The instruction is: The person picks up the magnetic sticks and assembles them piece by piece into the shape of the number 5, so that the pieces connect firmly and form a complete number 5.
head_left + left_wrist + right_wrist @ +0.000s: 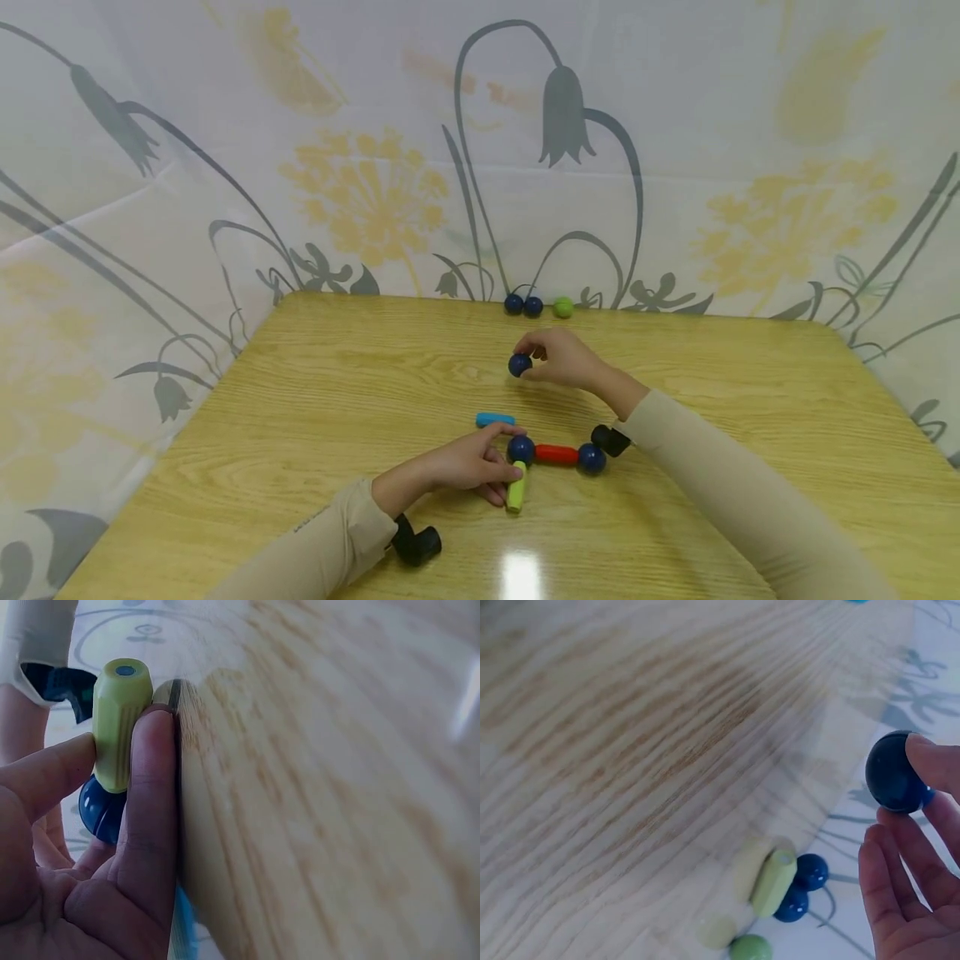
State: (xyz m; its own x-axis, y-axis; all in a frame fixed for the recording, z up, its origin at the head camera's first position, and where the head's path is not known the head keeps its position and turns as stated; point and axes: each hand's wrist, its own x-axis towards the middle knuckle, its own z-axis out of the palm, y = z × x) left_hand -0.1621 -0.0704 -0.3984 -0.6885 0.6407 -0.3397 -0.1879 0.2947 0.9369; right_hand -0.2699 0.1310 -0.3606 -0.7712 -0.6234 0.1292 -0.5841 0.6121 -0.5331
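My left hand point(476, 462) pinches a yellow-green rod point(515, 490) low over the table, its index finger reaching to a blue ball point(521, 450) at the rod's far end. A red rod point(557, 454) runs from that ball to a second blue ball point(592, 458) on the right. In the left wrist view the yellow-green rod point(120, 727) stands between thumb and finger, a small dark disc in its end face. Farther back, my right hand point(561, 360) holds a loose blue ball point(892, 772) between thumb and fingertips.
A light-blue rod point(495, 419) lies just beyond the left hand. At the table's back edge are two blue balls point(523, 306) and a green ball point(563, 307); the right wrist view shows another yellow-green rod point(774, 883) beside them. A patterned cloth point(480, 167) hangs behind the wooden table point(337, 383).
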